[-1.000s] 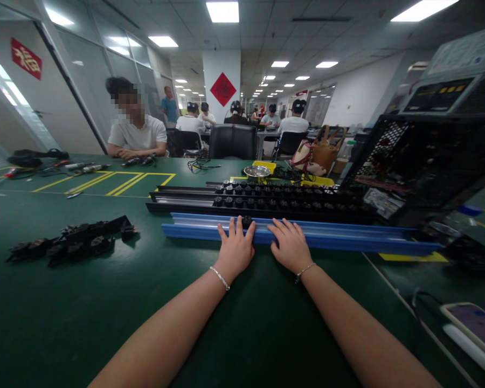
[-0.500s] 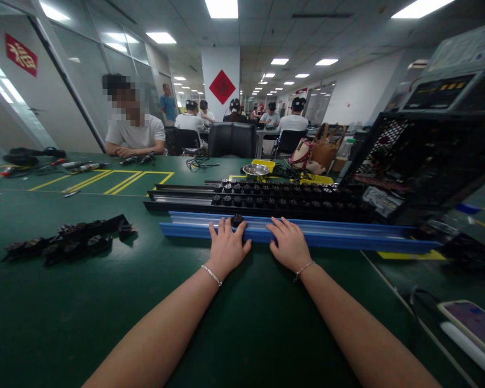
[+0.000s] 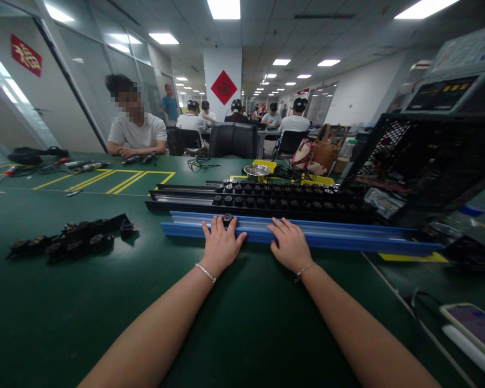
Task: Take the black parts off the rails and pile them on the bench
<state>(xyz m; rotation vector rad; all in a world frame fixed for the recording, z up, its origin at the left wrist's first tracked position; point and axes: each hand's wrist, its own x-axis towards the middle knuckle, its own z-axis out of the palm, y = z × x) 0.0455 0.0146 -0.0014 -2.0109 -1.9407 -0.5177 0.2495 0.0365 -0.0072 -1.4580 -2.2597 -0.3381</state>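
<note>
A long blue rail [image 3: 339, 237] lies across the green table [image 3: 105, 302] in front of me. My left hand [image 3: 220, 245] rests flat on its near edge, fingers spread, with its fingertips against a small black part [image 3: 227, 218] sitting in the rail. My right hand [image 3: 290, 245] lies flat on the rail a little to the right, holding nothing. Behind the blue rail lie two black rails [image 3: 186, 198] filled with rows of the same black parts [image 3: 275, 202].
A heap of black parts [image 3: 70, 240] lies at the left. A black mesh machine [image 3: 424, 161] stands at the right, a phone [image 3: 475, 323] near the front right. A metal bowl [image 3: 257, 171] and bags sit behind. A seated person [image 3: 135, 134] is across the table.
My left hand has slid to the left along the blue rail, and the small black part has moved left with it. My right hand has stayed where it was.
</note>
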